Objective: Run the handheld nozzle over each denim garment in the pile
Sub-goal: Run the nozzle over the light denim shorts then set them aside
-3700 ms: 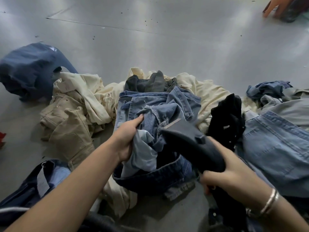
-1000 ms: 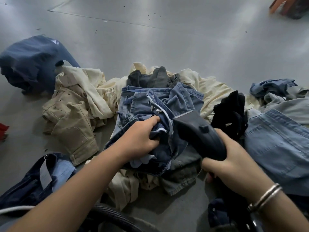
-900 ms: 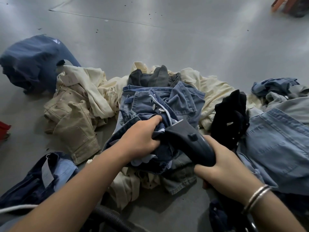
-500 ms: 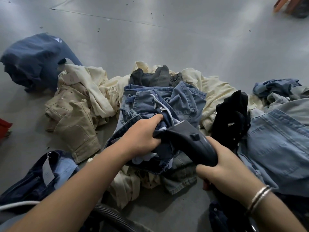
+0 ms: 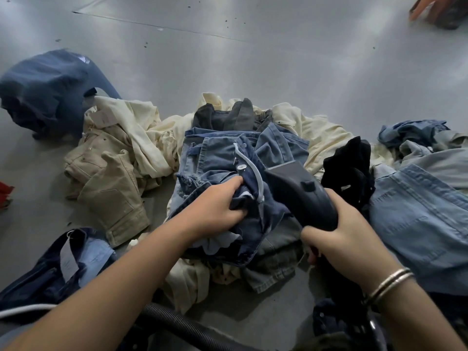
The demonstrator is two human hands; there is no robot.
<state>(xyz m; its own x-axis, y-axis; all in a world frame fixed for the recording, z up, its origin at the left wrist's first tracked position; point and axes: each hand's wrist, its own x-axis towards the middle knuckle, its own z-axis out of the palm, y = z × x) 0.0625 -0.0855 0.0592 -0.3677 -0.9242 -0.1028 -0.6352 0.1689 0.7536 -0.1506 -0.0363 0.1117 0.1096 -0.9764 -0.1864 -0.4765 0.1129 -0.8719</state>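
Denim in a middle blue is lying bunched at the centre of the pile, and the left hand (image 5: 215, 211) is gripping a fold of these blue jeans (image 5: 228, 158), its fingers (image 5: 236, 182) curling into the cloth. Just to the right of that fold, the right hand (image 5: 347, 239) is holding the handheld nozzle (image 5: 301, 196), with its fingers wrapping closed around the rear of the dark plastic body. The flat, wide mouth of the nozzle is pointing away from the person and is sitting against the jeans, close beside the left hand's knuckles.

Two thin metal bangles (image 5: 390, 282) are sitting on the right wrist. A ribbed black hose (image 5: 192, 330) is running along the bottom edge. Around the jeans, crumpled cream garments (image 5: 141, 127) and a stiff beige pair of trousers (image 5: 111, 188) are lying, a black garment (image 5: 352, 168) is standing up in folds at the right, and a pale blue denim piece (image 5: 420, 214) with visible seams is spreading beyond it. A navy garment (image 5: 48, 89) is lying apart at the far left. Everything is resting on a smooth grey floor (image 5: 278, 62) that is reflecting soft light.
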